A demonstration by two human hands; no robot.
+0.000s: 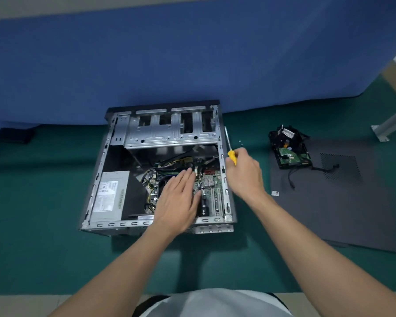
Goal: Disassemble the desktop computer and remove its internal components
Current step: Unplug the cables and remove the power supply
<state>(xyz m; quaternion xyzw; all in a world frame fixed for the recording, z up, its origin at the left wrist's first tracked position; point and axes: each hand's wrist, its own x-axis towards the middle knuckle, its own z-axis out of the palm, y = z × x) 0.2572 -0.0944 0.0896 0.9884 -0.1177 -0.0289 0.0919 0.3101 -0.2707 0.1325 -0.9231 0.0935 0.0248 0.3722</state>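
In computer case [114, 224]: power box [110, 195] at left, board [212, 191] at right under left hand [177, 202]. Right of case: side panel [341, 213], hard drive [289, 149] on it; screwdriver [231, 154] between them.

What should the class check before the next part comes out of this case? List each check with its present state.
1. Panel off: ok; the panel lies right of the case.
2. Tool ready: ok; the right hand grips the screwdriver.
3. Drive out: ok; the drive sits on the panel.
4. Power supply out: not ok; the power supply is in the case.
5. Motherboard in plain view: not ok; the left hand is spread over the motherboard.
6. Cables unplugged: cannot tell; the plugs of the cables do not show clearly.
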